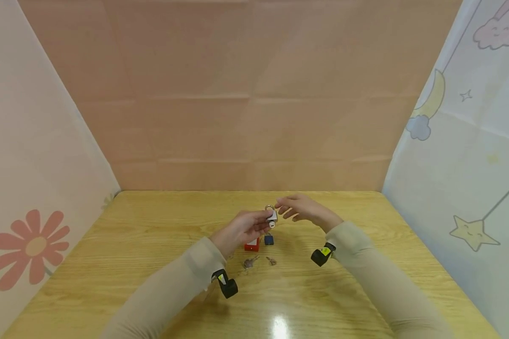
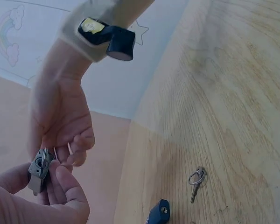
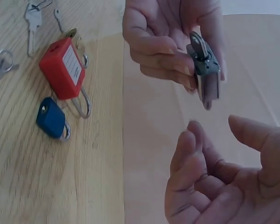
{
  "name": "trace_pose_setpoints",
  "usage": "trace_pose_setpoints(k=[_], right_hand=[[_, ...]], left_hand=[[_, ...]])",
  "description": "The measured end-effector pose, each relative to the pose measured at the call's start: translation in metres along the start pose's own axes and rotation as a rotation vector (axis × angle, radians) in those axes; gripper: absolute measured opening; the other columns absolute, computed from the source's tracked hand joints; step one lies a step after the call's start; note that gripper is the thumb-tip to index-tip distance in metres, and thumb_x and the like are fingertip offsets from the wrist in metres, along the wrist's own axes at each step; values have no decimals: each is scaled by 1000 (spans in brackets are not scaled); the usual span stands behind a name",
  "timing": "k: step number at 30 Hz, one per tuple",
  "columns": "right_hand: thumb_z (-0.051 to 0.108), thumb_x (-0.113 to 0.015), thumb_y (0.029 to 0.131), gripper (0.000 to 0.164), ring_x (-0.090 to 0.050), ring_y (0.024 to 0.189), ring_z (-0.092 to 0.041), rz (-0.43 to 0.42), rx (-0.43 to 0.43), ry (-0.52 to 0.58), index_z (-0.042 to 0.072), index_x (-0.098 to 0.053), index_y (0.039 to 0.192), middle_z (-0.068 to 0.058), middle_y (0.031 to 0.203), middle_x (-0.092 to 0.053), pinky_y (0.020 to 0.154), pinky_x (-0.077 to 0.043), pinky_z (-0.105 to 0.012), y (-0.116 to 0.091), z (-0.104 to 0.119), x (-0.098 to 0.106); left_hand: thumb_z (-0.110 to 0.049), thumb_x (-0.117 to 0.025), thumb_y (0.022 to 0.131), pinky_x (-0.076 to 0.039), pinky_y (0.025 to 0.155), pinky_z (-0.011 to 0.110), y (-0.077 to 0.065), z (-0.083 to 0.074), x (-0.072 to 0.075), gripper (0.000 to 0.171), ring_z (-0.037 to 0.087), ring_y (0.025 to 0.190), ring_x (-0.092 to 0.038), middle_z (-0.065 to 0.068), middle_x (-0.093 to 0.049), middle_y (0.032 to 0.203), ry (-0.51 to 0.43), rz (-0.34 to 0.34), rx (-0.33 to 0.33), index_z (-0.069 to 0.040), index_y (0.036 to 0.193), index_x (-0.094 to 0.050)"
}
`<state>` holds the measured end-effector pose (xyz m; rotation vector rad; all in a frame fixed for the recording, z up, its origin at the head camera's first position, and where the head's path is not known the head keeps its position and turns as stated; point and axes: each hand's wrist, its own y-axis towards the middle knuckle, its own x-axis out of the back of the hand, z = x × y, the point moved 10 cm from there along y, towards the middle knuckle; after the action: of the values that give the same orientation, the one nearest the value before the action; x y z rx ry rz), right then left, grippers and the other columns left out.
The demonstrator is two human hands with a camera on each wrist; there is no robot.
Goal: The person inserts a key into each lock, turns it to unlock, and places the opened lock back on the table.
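Observation:
My left hand (image 1: 249,225) pinches a silver padlock (image 1: 273,216) by its body between thumb and fingers, raised over the table. Its shackle points up in the head view, and a key (image 3: 199,43) with a ring sticks out of the keyhole end. Just right of the shackle, my right hand (image 1: 304,209) hovers with loosely bent fingers and nothing in them; in the right wrist view a gap separates it from the padlock. Below on the table lie a red padlock (image 3: 63,70) with a white label and a smaller blue padlock (image 3: 51,119).
Nearer the body, a bunch of keys (image 1: 249,262) and a small key (image 1: 271,261) lie on the wooden table (image 1: 152,263). A small brass-coloured piece (image 3: 72,33) sits behind the red padlock. Cloth walls enclose the back and both sides.

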<state>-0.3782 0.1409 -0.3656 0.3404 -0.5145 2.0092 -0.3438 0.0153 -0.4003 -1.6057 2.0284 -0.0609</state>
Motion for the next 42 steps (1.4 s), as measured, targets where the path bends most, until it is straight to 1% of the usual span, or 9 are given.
trace_pose_setpoints(k=[6,15,23,26,29,32,37,39,42], right_hand=[[33,-48,102,42,-63,86,-19,27,2,62,-1,-60,124,-3,94,-61,67,-44,-30,10,0,-12],[28,-50,102,33,-60,74,-12,66,14,142,0,-64,111,2,85,-62,60,-41,-25,14,1,-21],[24,-48,103,32,-42,58,-9,71,-3,136,11,-63,79,4,66,-55,57,-37,-23,19,-2,-21],[24,-46,104,34,-39,57,-10,89,-17,134,13,-62,75,4,66,-55,58,-36,-25,20,-4,-23],[24,-44,104,32,-43,60,-10,106,-8,145,11,-63,82,3,69,-57,60,-36,-25,21,-5,-23],[26,-42,105,31,-53,70,-10,136,14,177,5,-64,100,2,80,-61,63,-40,-25,23,-7,-24],[31,-34,107,47,-59,96,-17,236,91,243,-2,-44,139,-2,109,-58,79,-47,-29,25,-7,-25],[30,-32,108,50,-57,100,-19,264,116,262,-3,-38,145,-2,114,-56,85,-46,-33,24,-7,-25],[29,-35,107,50,-58,100,-18,275,130,278,-5,-39,143,0,111,-60,85,-46,-35,25,-9,-25]], left_hand=[[-10,-63,95,-53,68,24,-1,3,-3,23,13,73,-63,5,-67,82,3,8,9,5,112,-64],[-11,-61,96,-53,68,23,0,4,-3,24,12,73,-63,5,-66,82,8,20,13,6,113,-62],[-11,-62,96,-54,73,24,-2,14,-6,25,13,78,-63,5,-65,86,13,51,34,5,114,-63],[-10,-62,95,-54,73,25,-2,14,-5,23,13,77,-64,6,-66,85,7,45,26,5,112,-64],[-10,-63,94,-54,72,25,-2,12,-5,19,13,76,-65,5,-67,83,0,38,23,4,107,-67],[-9,-63,94,-54,71,25,-3,9,-4,15,13,75,-65,5,-68,82,4,33,22,2,102,-67],[-8,-62,94,-54,71,26,-3,5,-4,13,14,76,-63,6,-66,83,12,40,10,3,101,-66],[-7,-62,94,-53,73,27,-3,4,-4,13,15,77,-63,6,-66,84,13,43,9,3,102,-65],[-7,-63,94,-54,75,27,-3,4,-4,16,15,77,-63,7,-66,85,15,42,10,4,104,-65]])
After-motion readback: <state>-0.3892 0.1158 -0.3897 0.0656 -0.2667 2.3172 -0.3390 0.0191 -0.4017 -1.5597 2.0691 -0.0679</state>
